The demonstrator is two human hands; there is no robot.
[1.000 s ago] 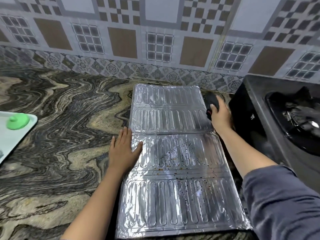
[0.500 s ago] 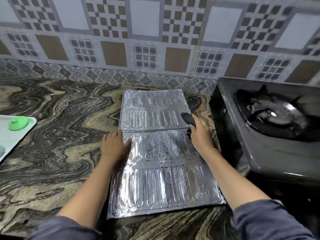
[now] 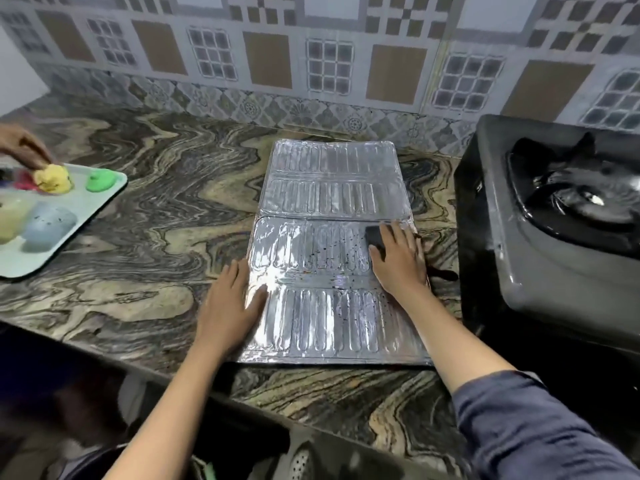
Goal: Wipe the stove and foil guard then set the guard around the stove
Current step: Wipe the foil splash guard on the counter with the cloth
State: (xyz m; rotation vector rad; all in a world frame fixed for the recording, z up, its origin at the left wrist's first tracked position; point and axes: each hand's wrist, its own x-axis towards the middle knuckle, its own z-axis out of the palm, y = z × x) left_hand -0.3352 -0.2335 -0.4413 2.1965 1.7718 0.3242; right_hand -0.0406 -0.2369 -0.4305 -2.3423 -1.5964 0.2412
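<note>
A silver foil guard (image 3: 325,188) lies flat and unfolded on the marble counter, its near panels speckled with dark spots. My left hand (image 3: 232,306) presses flat on its left edge, fingers spread. My right hand (image 3: 398,258) presses a dark cloth (image 3: 375,237) onto the right side of the middle panel. The black gas stove (image 3: 547,251) stands just to the right, its burner (image 3: 585,199) in view.
A pale tray (image 3: 100,206) at the left holds coloured lumps: yellow (image 3: 52,178), green (image 3: 100,180) and grey-blue (image 3: 48,226). Another person's hand (image 3: 24,147) touches the yellow one. A patterned tiled wall (image 3: 329,64) backs the counter. The counter's front edge runs below the guard.
My right hand has slid the cloth from the guard's far right corner toward me onto the middle panel. The view has pulled back, and another person's hand has appeared at the tray.
</note>
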